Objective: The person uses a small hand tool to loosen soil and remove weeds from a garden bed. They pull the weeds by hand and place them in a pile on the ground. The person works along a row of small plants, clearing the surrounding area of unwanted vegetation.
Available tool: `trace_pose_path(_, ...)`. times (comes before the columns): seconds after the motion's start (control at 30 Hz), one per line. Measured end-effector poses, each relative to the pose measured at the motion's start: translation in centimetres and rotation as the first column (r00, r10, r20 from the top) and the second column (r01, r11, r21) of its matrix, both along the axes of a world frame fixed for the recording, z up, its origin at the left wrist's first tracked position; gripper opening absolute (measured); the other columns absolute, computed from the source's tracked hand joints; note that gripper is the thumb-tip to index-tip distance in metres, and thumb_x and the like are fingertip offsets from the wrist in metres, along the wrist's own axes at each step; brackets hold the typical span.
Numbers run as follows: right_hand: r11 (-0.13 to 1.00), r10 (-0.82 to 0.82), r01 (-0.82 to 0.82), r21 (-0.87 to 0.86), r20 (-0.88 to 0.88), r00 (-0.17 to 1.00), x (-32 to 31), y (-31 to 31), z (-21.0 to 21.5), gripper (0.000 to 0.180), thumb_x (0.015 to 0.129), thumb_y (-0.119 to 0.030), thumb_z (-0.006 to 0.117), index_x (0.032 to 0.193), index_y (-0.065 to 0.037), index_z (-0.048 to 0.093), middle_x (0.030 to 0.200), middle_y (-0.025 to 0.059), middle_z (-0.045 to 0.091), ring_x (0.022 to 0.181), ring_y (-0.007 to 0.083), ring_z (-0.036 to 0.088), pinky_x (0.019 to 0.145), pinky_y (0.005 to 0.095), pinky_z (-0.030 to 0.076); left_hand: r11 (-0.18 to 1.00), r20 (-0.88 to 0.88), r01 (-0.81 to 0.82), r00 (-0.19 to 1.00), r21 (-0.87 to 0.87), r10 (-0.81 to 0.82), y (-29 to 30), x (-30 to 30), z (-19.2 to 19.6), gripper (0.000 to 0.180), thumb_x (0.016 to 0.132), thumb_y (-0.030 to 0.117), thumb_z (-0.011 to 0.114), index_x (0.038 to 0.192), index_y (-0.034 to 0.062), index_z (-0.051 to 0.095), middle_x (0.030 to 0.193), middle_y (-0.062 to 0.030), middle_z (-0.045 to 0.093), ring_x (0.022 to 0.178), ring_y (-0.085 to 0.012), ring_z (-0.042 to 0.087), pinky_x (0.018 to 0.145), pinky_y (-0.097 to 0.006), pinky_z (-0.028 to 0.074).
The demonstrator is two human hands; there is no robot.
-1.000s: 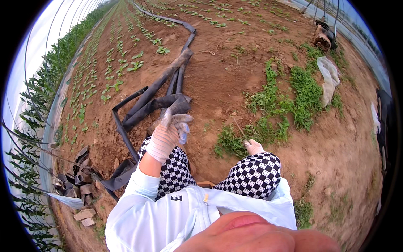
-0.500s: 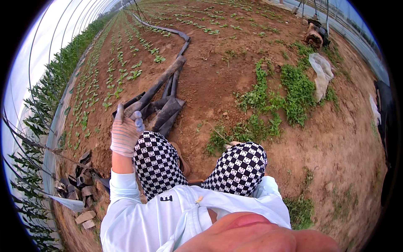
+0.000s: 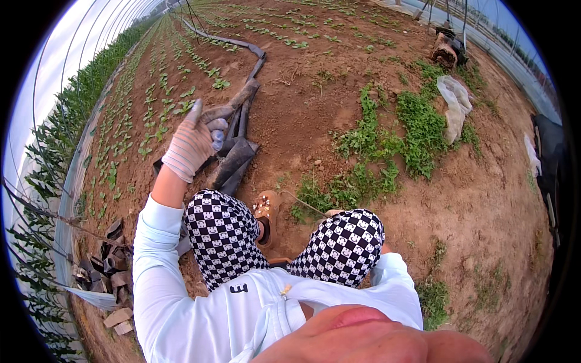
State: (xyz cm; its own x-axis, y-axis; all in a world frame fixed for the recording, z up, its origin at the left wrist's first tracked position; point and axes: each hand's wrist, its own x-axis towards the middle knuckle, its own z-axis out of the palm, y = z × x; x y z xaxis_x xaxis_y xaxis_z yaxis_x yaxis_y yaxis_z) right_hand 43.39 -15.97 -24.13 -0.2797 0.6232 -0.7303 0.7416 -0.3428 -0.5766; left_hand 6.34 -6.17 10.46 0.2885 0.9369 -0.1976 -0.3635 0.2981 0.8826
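Note:
My left hand (image 3: 196,139), in a pale striped glove with grey-blue fingertips, is over the near end of a long dark flat hose (image 3: 245,94). Its thumb points up, apart from the fingers. The forefinger reaches out along the hose and the other fingers are bent. I see nothing held between thumb and fingers. Folded lengths of the hose (image 3: 233,163) lie on the soil just beyond my left knee. My right sleeve (image 3: 390,266) runs down beside my right knee, with a strip of bare wrist at its end; the right hand is hidden behind the knee.
Rows of seedlings (image 3: 148,115) grow to the left and ahead. Green weeds (image 3: 417,130) spread at the right, beside a crumpled plastic sheet (image 3: 454,106). Dark scraps (image 3: 109,263) and brick pieces (image 3: 119,320) lie at the left. My brown shoe (image 3: 266,212) is between my knees.
My left hand has moved forward and a little right, and the arm is stretched further. My left shoe now shows more fully. The folded hose looks largely as before.

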Motion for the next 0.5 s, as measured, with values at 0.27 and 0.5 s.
trace_pose_path(0.27, 0.997, 0.005, -0.003, -0.076, 0.036, 0.999, -0.7, -0.1, 1.5, 0.05, 0.093, -0.047, 0.053, 0.127, -0.011, 0.057, 0.119, 0.0113, 0.064, 0.112, 0.0245, 0.059, 0.097, 0.0365, 0.043, 0.932, 0.156, 0.338, 0.935, -0.132, -0.317, 6.2, 3.2, -5.0, 0.066, 0.098, 0.056, 0.038, 0.127, -0.0008, 0.053, 0.086, -0.0027, 0.066, 0.068, -0.0127, 0.056, 0.061, -0.025, 0.045)
trace_pose_path(0.5, 0.981, 0.027, -0.009, -0.196, 0.087, 0.996, -1.8, 0.7, 2.7, 0.051, 0.093, -0.047, 0.054, 0.129, -0.011, 0.056, 0.12, 0.011, 0.064, 0.112, 0.0236, 0.058, 0.098, 0.0363, 0.043, 0.897, 0.027, 0.425, 0.905, -0.12, -0.425, 8.2, 4.4, -5.5, 0.066, 0.1, 0.053, 0.034, 0.124, -0.0054, 0.054, 0.082, -0.0061, 0.067, 0.06, -0.0119, 0.061, 0.052, -0.025, 0.051)
